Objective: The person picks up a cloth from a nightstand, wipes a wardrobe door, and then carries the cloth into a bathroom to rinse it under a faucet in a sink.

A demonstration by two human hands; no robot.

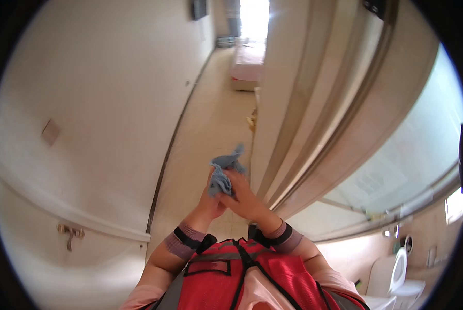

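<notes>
A crumpled blue-grey cloth [220, 183] is bunched between my two hands in front of my chest. My left hand [209, 203] holds it from the left and below, its fingers mostly hidden behind the fabric. Pressed against the cloth from the right is my right hand [242, 195], with the thumb across its lower edge. One loose end of the cloth sticks up beyond the fingers.
A pale door [72, 267] with a metal handle [70, 232] stands at left. Along the right run a door frame [293, 166] and a glass panel [394, 166]. A toilet [400, 277] is at lower right. Tiled floor [212, 100] leads to a bed [249, 66].
</notes>
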